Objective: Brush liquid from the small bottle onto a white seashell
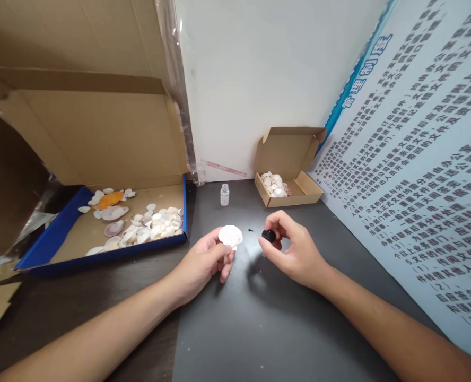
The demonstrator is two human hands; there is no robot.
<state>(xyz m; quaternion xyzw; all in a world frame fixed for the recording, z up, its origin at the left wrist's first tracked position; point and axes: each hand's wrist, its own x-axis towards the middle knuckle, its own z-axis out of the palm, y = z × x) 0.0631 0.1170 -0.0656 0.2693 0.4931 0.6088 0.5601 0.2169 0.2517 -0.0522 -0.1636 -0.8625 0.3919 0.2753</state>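
Note:
My left hand [206,265] pinches a white scallop shell [230,235] above the dark table. My right hand [291,249] pinches a small black cap [268,236], whose thin black tip points left toward the shell. The two hands are a short gap apart. A small clear glass bottle [225,194] without a cap stands upright on the table behind them.
A large open cardboard box with a blue rim [108,253] at the left holds several shells, one of them orange [108,200]. A small open cardboard box [295,185] with shells sits at the back right. A printed poster [418,175] leans along the right. A white wall stands behind.

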